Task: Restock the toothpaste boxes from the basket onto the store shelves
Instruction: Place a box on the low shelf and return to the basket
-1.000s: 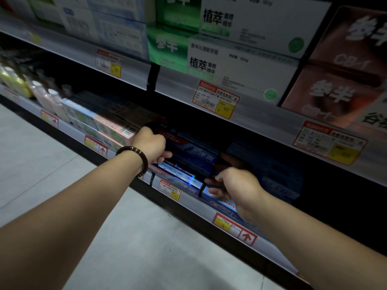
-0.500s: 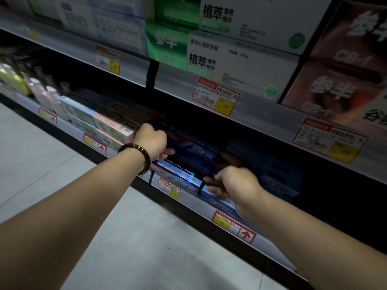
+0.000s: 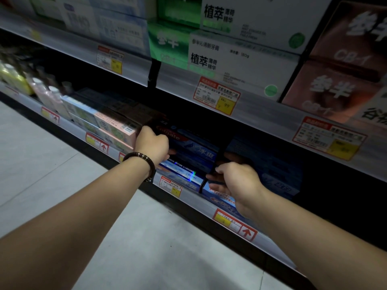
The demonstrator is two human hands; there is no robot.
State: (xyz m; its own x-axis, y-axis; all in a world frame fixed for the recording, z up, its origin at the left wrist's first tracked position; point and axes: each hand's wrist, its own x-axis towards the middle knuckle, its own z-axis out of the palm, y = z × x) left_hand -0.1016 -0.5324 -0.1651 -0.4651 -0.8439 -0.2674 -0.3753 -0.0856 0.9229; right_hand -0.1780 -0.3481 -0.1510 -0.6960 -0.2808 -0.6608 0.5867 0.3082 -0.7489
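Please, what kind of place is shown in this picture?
Most likely a store's toothpaste aisle: a shelf rail carries price tags, stacked green-and-white toothpaste boxes sit above it, and the left hand and right hand hold a blue Colgate box below it.

Deep shadow under the upper shelf [image 3: 261,116] swallows the fingertips of the left hand [image 3: 151,143], curled over the left end of a blue toothpaste box [image 3: 196,150]. It also hides the fingertips of the right hand [image 3: 236,181] at the box's other end, where no grip can be made out. Stock behind the blue stack is lost in darkness. Bottles [image 3: 41,91] at far left are smeared by blur, labels unreadable. Fine print on the price tags [image 3: 217,95] is too small to read. The top edge crops the white-and-green boxes [image 3: 240,59]; the right edge cuts the brown boxes [image 3: 335,84].
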